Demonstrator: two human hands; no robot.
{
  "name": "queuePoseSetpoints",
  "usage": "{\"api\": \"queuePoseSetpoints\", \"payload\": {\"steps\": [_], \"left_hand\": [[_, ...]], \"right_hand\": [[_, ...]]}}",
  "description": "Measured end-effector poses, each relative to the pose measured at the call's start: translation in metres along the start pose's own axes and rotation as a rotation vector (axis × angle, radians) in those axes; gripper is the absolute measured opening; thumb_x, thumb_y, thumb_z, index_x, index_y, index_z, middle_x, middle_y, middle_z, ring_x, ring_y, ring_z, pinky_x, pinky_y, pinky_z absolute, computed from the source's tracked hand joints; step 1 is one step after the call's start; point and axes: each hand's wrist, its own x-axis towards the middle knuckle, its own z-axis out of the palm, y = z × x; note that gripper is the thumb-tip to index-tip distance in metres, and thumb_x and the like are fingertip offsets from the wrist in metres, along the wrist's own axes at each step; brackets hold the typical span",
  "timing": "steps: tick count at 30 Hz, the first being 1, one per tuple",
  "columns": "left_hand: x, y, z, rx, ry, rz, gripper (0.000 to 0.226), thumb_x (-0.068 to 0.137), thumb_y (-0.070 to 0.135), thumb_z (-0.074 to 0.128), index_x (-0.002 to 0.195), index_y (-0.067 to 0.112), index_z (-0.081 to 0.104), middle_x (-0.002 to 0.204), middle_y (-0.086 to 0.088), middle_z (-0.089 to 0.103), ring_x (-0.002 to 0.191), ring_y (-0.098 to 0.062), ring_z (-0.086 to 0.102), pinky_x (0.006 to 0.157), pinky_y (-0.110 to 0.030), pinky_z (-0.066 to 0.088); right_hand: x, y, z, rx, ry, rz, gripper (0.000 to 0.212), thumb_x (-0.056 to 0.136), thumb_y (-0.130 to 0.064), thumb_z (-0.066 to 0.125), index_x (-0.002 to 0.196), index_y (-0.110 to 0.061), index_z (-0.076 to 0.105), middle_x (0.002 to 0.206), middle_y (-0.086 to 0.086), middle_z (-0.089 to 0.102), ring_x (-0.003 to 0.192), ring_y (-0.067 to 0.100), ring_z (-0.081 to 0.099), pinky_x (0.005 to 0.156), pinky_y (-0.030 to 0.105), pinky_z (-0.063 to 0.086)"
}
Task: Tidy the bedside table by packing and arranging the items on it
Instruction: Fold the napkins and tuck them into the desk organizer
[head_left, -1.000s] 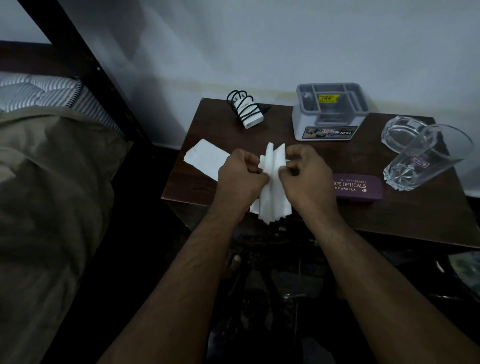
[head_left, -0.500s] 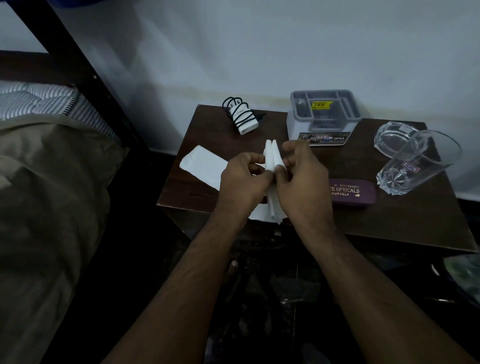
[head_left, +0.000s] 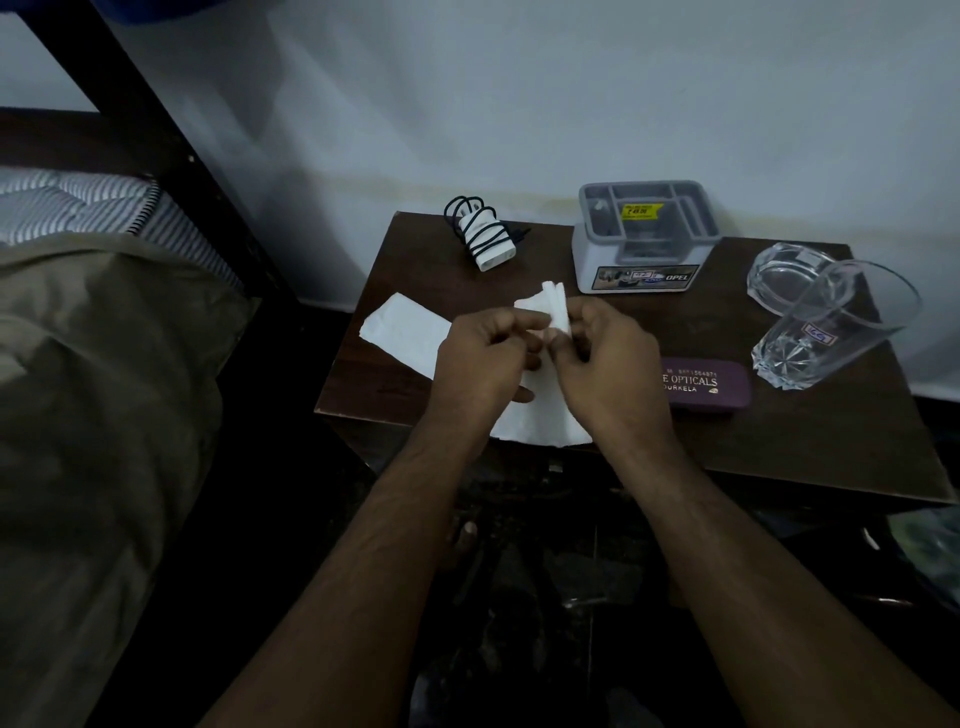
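White tissue (head_left: 551, 312) was pinched between the left hand (head_left: 480, 364) and right hand (head_left: 605, 364), both closed on its folds above the bedside table (head_left: 779, 441), likely to square it up. A second sheet (head_left: 405, 330) lay flat beneath (the organiser (head_left: 644, 244) stood just behind, handy).

White tissue (head_left: 405, 327), dark brown table (head_left: 810, 457), purple spectacle case (head_left: 711, 385) at three o'clock, grey-white striped mattress (head_left: 78, 208).
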Motion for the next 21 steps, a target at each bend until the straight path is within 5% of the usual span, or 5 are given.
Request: {"api": "queuePoseSetpoints", "payload": {"steps": [3,7,11,16,21], "left_hand": [[0.002,-0.010,-0.004,0.388,0.131,0.132,0.023,0.094,0.009,0.063,0.112,0.012,0.076,0.109,-0.003,0.074,0.094,-0.014,0.069,0.076,-0.019,0.051],[-0.003,-0.018,0.002,0.823,0.083,0.007,0.043,0.090,0.030,0.075,0.123,0.006,0.060,0.124,-0.014,0.057,0.117,-0.029,0.058,0.091,-0.038,0.050],[-0.011,-0.019,0.012,1.013,0.100,-0.012,0.051,0.092,0.038,0.072,0.129,0.008,0.055,0.131,-0.012,0.051,0.127,-0.028,0.049,0.093,-0.041,0.051],[-0.002,-0.030,0.014,0.902,0.085,-0.062,0.043,0.088,0.038,0.073,0.119,0.008,0.067,0.123,-0.011,0.060,0.124,-0.029,0.054,0.093,-0.042,0.050],[0.006,-0.022,0.008,0.629,0.060,0.018,0.015,0.080,0.022,0.076,0.081,0.007,0.075,0.082,-0.005,0.072,0.088,-0.022,0.066,0.085,-0.034,0.051]], "right_hand": [[0.004,0.004,-0.005,-0.035,0.110,0.028,0.023,0.098,-0.014,0.059,0.119,-0.013,0.068,0.105,0.000,0.074,0.091,0.012,0.066,0.073,0.015,0.042],[0.005,0.007,-0.012,-0.044,0.168,0.057,0.022,0.099,-0.012,0.058,0.119,-0.008,0.066,0.096,-0.004,0.066,0.086,0.011,0.060,0.072,0.013,0.035],[0.004,0.010,-0.014,-0.006,0.177,0.034,0.024,0.097,-0.010,0.060,0.120,-0.010,0.065,0.111,0.004,0.072,0.101,0.018,0.067,0.083,0.021,0.045],[0.005,0.015,-0.013,-0.021,0.118,0.030,0.030,0.093,-0.010,0.065,0.123,-0.012,0.062,0.110,0.006,0.069,0.099,0.019,0.066,0.087,0.030,0.051],[0.006,0.016,-0.014,-0.020,0.090,0.060,0.034,0.093,-0.009,0.064,0.127,-0.012,0.059,0.105,0.006,0.067,0.096,0.019,0.063,0.083,0.026,0.045]]}}
